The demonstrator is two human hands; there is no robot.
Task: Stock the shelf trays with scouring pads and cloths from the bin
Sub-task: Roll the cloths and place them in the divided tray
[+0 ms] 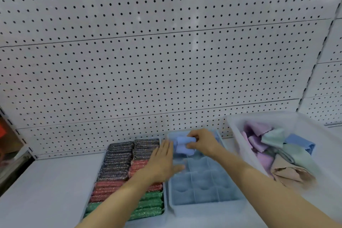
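Observation:
A blue divided tray (205, 203) sits on the shelf, most of its compartments bare. My right hand (203, 141) is shut on a rolled light-blue cloth (184, 144) over the tray's far-left compartments. My left hand (162, 163) lies flat and open on the tray's left rim, fingers pointing away from me. To the left, a second tray (127, 177) is packed with rows of scouring pads in dark grey, red and green. A clear plastic bin (238, 131) at the right holds loose cloths in purple, mint, blue and beige.
A white pegboard wall (166, 61) rises behind the trays. The white shelf surface (51, 181) extends left of the scouring-pad tray. Blurred coloured goods sit at the far left edge and along the top.

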